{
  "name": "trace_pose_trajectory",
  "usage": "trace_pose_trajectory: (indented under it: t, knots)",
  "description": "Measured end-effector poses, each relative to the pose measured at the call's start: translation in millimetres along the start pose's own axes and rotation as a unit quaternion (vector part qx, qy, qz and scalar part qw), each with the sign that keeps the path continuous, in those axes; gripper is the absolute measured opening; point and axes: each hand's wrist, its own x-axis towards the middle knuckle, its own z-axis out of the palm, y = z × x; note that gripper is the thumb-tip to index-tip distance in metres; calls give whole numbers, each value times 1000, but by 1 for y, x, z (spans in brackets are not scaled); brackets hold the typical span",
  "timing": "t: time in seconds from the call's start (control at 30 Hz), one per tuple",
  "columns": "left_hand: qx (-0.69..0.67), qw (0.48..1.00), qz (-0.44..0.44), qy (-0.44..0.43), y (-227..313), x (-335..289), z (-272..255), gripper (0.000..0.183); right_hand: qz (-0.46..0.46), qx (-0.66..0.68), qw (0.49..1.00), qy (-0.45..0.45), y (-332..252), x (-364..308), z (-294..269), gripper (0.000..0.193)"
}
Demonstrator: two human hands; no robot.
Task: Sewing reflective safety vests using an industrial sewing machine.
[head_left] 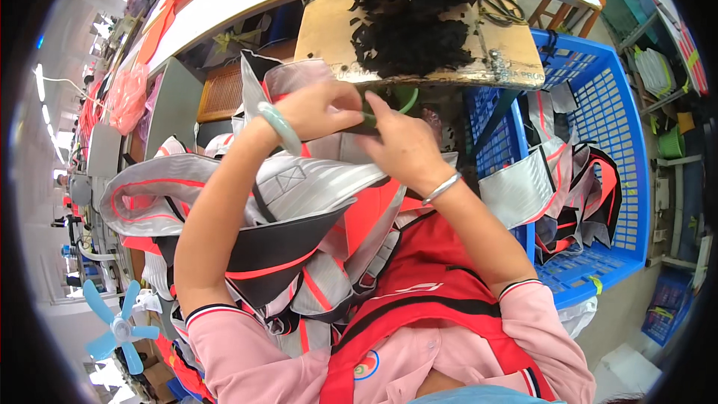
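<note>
My left hand (323,110), with a pale green bangle at the wrist, is closed, its thumb and fingertips pressed together. Beside it my right hand (406,144), wearing a silver bracelet, is also closed, with thumb and index finger pointing toward the left. Between the two sets of fingertips is something small and dark that I cannot make out. A grey and black sewn fabric piece (314,179) with orange-red trim lies just below my hands, across my lap. More grey, black and orange-red pieces (329,288) are heaped under it.
Ahead, a wooden machine table (321,30) carries a pile of black scraps (411,41) and black-handled scissors (502,7). On the right stands a blue plastic basket (632,194) holding similar sewn pieces (535,183). A blue fan (121,325) is at lower left.
</note>
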Motion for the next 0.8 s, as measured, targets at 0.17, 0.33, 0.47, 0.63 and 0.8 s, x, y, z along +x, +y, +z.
trace_pose_trajectory:
  t: [0.17,0.33,0.47,0.63,0.8]
  knots:
    - [68,992,-79,-72,-21,-41,11,40,-71,27,997,30,12,-13,-24,36]
    - [-13,997,0,73,43,-32,27,31,-95,-32,993,63,25,-22,-58,39]
    - [40,989,63,130,71,-10,21,27,-98,-93,988,79,20,-18,-114,30]
    - [15,995,26,96,67,31,2,33,-86,-203,973,70,32,11,-135,28]
    - [-31,998,-5,53,35,65,-32,43,-78,-167,982,30,42,51,-143,32]
